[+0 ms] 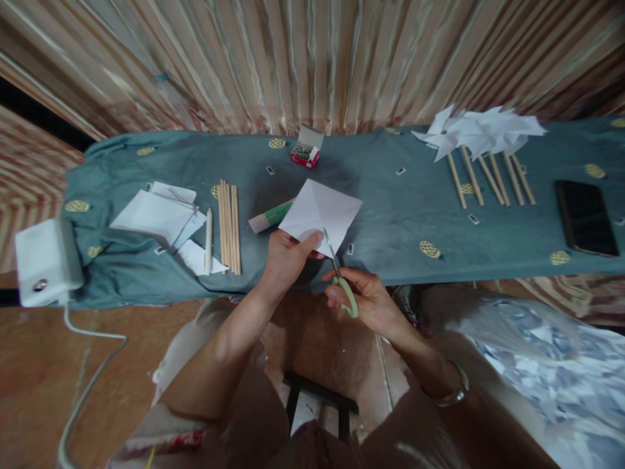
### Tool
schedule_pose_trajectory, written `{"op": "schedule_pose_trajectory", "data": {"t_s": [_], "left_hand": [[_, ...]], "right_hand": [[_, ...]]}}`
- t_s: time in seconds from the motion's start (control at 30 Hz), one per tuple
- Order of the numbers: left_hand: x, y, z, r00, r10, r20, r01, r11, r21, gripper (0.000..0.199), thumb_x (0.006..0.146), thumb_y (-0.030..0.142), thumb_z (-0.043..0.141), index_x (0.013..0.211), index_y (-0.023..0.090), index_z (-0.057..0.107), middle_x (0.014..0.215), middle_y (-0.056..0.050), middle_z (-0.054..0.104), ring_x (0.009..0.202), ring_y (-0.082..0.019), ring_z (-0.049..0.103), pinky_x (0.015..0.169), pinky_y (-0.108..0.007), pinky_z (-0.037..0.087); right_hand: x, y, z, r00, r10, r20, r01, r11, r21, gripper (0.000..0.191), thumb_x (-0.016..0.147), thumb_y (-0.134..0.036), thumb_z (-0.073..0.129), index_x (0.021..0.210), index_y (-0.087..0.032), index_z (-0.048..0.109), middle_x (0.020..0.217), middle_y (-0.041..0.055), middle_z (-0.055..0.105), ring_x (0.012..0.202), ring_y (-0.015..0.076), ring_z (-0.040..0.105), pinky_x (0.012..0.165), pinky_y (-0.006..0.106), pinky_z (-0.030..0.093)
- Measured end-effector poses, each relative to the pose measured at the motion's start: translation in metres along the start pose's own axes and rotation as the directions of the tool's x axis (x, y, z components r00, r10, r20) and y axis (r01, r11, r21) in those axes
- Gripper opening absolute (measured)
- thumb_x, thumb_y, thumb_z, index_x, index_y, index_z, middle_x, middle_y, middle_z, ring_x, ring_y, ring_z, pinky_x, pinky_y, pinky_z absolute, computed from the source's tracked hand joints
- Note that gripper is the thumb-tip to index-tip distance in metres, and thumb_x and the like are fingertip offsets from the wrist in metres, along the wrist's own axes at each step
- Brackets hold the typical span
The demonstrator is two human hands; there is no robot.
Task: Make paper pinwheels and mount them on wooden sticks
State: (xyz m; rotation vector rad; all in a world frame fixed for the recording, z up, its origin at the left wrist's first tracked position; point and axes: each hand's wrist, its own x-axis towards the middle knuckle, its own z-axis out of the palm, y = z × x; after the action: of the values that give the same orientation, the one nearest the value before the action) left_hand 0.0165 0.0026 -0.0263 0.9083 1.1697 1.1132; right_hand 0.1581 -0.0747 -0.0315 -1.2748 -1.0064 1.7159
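A square sheet of white paper [325, 205], creased along its middle, is pinched at its near left edge by my left hand [288, 257], thumb on top. My right hand [361, 296] grips a pair of scissors [347, 294] with pale green handles. The blades reach over the near corner of the sheet, close to my left thumb; whether they are parted I cannot tell. Partly under the paper lies a green and pale box [271, 216]. Behind it stands an opened small red box [305, 153] of little metal pieces.
Several wooden sticks [229, 228], a white pen-like stick [209, 241] and white paper sheets [156, 218] lie left on the green cloth [381, 215]. White paper pinwheels [488, 133] on sticks and a dark phone [586, 218] lie right. A white corded device [49, 260] sits at the left end.
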Motion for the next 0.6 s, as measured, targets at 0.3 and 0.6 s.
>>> {"op": "schedule_pose_trajectory", "data": {"t_s": [0.3, 0.6], "left_hand": [[-0.0005, -0.0023, -0.0015, 1.000, 0.002, 0.005, -0.002, 0.999, 0.032, 0.028, 0.060, 0.033, 0.078, 0.080, 0.014, 0.070, 0.071, -0.002, 0.070, 0.055, -0.014, 0.062, 0.048, -0.024, 0.054], [-0.0012, -0.0003, -0.0005, 1.000, -0.005, 0.004, 0.005, 1.000, 0.024, 0.026, 0.060, 0.032, 0.077, 0.078, 0.014, 0.069, 0.068, -0.001, 0.069, 0.054, -0.013, 0.061, 0.048, -0.023, 0.053]], "right_hand": [[-0.0005, -0.0023, 0.0003, 0.999, 0.041, -0.030, -0.041, 0.999, 0.017, 0.038, 0.063, -0.050, 0.082, 0.081, -0.021, 0.065, 0.053, -0.0064, 0.059, 0.047, 0.0086, 0.055, 0.049, 0.023, 0.047], [0.0004, -0.0010, 0.0012, 0.998, 0.056, -0.032, -0.054, 0.998, 0.037, 0.037, 0.062, -0.047, 0.083, 0.080, -0.020, 0.064, 0.052, -0.0068, 0.059, 0.047, 0.0083, 0.054, 0.048, 0.022, 0.045]]}}
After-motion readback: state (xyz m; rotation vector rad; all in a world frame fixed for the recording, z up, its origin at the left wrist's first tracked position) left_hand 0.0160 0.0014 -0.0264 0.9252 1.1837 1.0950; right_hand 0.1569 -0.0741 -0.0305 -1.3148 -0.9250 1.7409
